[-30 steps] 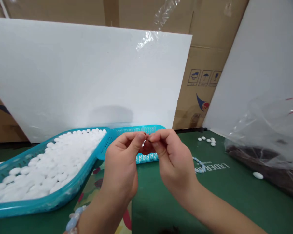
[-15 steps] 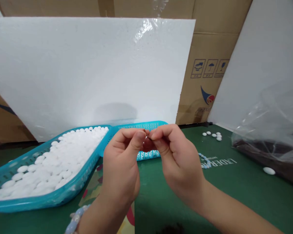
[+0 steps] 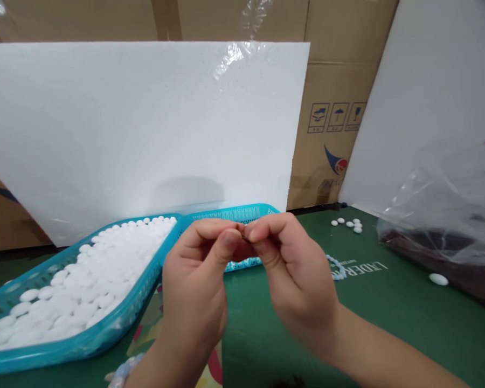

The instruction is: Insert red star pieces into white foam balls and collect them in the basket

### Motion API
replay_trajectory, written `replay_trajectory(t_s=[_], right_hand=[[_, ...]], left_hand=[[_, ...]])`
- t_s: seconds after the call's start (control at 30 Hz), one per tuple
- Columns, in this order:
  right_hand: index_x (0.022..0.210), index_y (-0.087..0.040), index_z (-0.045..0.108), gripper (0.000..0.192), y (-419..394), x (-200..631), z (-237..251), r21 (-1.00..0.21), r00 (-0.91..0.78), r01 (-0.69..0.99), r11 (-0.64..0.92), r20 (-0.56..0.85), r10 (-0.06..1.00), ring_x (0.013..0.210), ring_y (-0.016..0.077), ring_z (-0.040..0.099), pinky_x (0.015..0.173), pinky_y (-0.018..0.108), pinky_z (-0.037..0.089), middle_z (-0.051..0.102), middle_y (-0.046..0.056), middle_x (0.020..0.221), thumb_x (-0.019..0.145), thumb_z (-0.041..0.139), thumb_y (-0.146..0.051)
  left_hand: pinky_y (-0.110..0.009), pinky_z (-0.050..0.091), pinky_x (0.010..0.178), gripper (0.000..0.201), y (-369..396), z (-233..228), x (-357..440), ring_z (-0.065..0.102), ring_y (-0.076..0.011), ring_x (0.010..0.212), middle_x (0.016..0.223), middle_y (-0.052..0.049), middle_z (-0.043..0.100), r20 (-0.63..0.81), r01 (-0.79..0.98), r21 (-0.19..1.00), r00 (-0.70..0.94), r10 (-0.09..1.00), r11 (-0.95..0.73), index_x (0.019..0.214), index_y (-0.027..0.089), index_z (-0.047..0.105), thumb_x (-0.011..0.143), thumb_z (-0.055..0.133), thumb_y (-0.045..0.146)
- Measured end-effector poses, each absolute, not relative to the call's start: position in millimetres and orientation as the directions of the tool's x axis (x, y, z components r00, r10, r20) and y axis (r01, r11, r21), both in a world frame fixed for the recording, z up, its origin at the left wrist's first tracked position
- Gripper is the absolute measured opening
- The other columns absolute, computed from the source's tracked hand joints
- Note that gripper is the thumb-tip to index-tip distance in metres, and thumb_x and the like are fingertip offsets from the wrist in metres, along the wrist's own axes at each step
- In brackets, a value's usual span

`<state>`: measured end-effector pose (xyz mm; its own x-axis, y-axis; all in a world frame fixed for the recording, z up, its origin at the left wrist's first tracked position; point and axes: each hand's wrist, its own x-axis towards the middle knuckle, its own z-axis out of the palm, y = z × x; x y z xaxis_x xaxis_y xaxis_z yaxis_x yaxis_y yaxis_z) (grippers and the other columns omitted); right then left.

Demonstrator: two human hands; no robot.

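My left hand (image 3: 202, 275) and my right hand (image 3: 295, 264) meet at their fingertips in the middle of the view. Each is closed in a pinch of thumb and forefinger. A tiny dark brown piece (image 3: 244, 235) shows between the fingertips; the fingers hide most of it, and its kind cannot be made out. Behind the hands lies a turquoise plastic basket (image 3: 262, 208), partly covered by them. To the left, a second turquoise basket (image 3: 105, 340) holds a heap of white oval pieces (image 3: 101, 269).
Several white ovals (image 3: 350, 224) lie on the green table (image 3: 388, 323) at the right. Nearby are a beaded bracelet (image 3: 338, 268) and a clear plastic bag (image 3: 440, 221) with dark brown contents. A white board (image 3: 145, 124) and cardboard (image 3: 343, 81) stand at the back.
The camera view has shifted slightly. Both hands stay together in the same pinch, and the fingertips have moved only a little closer around the small brown piece.
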<state>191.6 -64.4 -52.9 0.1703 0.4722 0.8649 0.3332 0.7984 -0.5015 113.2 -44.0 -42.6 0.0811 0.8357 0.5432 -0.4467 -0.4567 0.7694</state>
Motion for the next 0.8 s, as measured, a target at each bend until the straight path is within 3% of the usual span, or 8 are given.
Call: replay_trajectory(t_s=[0.27, 0.33, 0.43, 0.53, 0.6, 0.8], right_hand=[[0.064, -0.021, 0.036, 0.012, -63, 192, -54, -0.574, 0.207, 0.235, 0.784, 0.818, 0.537, 0.054, 0.0086, 0.050, 0.050, 0.018, 0.044, 0.046, -0.002, 0.059, 0.070, 0.032, -0.010], [0.063, -0.020, 0.036, 0.012, -61, 196, -52, -0.622, 0.241, 0.145, 0.769, 0.776, 0.583, 0.051, 0.0084, 0.051, 0.048, 0.019, 0.046, 0.047, -0.002, 0.057, 0.069, 0.033, -0.010], [0.059, -0.019, 0.037, 0.015, -58, 205, -46, -0.758, 0.290, 0.038, 0.651, 0.632, 0.719, 0.042, 0.0064, 0.050, 0.039, 0.016, 0.046, 0.046, -0.004, 0.053, 0.069, 0.034, -0.008], [0.054, -0.018, 0.037, 0.022, -57, 213, -43, -0.902, 0.177, 0.147, 0.405, 0.427, 0.887, 0.034, 0.0047, 0.046, 0.034, 0.015, 0.043, 0.044, -0.006, 0.047, 0.069, 0.032, -0.002], [0.051, -0.017, 0.037, 0.025, -57, 216, -43, -0.917, 0.065, 0.255, 0.307, 0.332, 0.941, 0.035, 0.0055, 0.047, 0.034, 0.016, 0.043, 0.044, -0.005, 0.045, 0.068, 0.033, 0.000], [0.050, -0.017, 0.042, 0.026, -63, 226, -45, -0.871, -0.068, 0.385, 0.305, 0.303, 0.951, 0.038, 0.0065, 0.050, 0.033, 0.014, 0.041, 0.048, -0.005, 0.048, 0.067, 0.035, 0.001]], left_hand=[[-0.009, 0.043, 0.047, 0.017, -39, -44, 112, 0.051, -0.0031, 0.049, 0.051, 0.009, 0.056, 0.536, -0.468, 0.776, 0.135, 0.834, -0.423, 0.049, 0.024, 0.056, 0.059, 0.052, 0.011], [-0.012, 0.044, 0.049, 0.014, -32, -42, 106, 0.052, -0.0054, 0.052, 0.054, 0.006, 0.058, 0.530, -0.409, 0.816, 0.250, 0.810, -0.408, 0.050, 0.022, 0.057, 0.057, 0.053, 0.010], [-0.015, 0.042, 0.055, 0.012, -22, -38, 94, 0.053, -0.0096, 0.063, 0.068, 0.000, 0.059, 0.469, -0.148, 0.871, 0.531, 0.706, -0.468, 0.048, 0.018, 0.058, 0.054, 0.055, 0.008], [-0.016, 0.039, 0.055, 0.013, -18, -35, 84, 0.051, -0.0099, 0.063, 0.073, -0.001, 0.058, 0.366, 0.122, 0.792, 0.690, 0.625, -0.598, 0.048, 0.018, 0.055, 0.059, 0.051, 0.012], [-0.017, 0.038, 0.051, 0.014, -18, -34, 82, 0.050, -0.0109, 0.060, 0.067, -0.001, 0.057, 0.290, 0.240, 0.729, 0.740, 0.607, -0.641, 0.050, 0.018, 0.053, 0.061, 0.047, 0.014], [-0.017, 0.036, 0.043, 0.008, -16, -34, 78, 0.050, -0.0123, 0.046, 0.049, 0.000, 0.056, 0.065, 0.316, 0.724, 0.854, 0.517, -0.613, 0.048, 0.019, 0.058, 0.051, 0.055, 0.012]])
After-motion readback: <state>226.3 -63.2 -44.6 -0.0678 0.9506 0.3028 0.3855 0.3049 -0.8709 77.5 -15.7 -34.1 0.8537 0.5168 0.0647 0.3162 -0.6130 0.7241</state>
